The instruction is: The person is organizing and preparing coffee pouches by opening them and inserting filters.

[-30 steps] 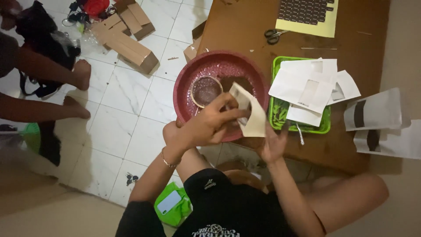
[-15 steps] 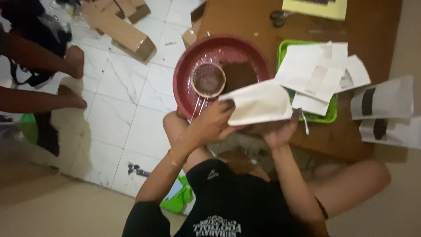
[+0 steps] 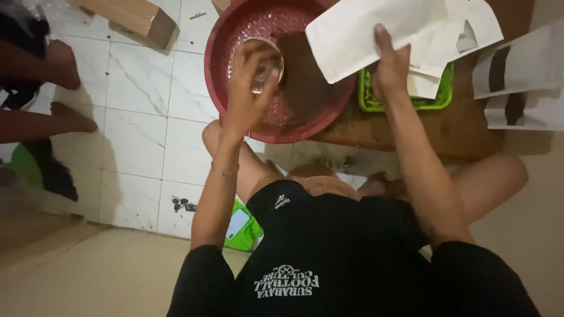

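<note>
My left hand (image 3: 247,94) reaches into a red round basin (image 3: 220,88) that holds brown powder (image 3: 299,76). It is closed around a small round clear scoop (image 3: 264,67) at the powder's left edge. My right hand (image 3: 390,61) grips a flat white paper pouch (image 3: 376,35) and holds it over the basin's right rim, tilted. The basin sits at the edge of a low wooden table (image 3: 446,135).
A green tray (image 3: 435,100) with more white pouches sits right of the basin. Black-and-white pouches (image 3: 523,82) lie further right. A cardboard box (image 3: 132,17) is on the tiled floor, another person's feet (image 3: 61,88) are at left, and a green item with a phone (image 3: 241,226) lies under my arm.
My left hand let go of the pouch and moved into the basin onto the scoop. My right hand now holds the pouch alone, further right. The view shifted closer over the basin.
</note>
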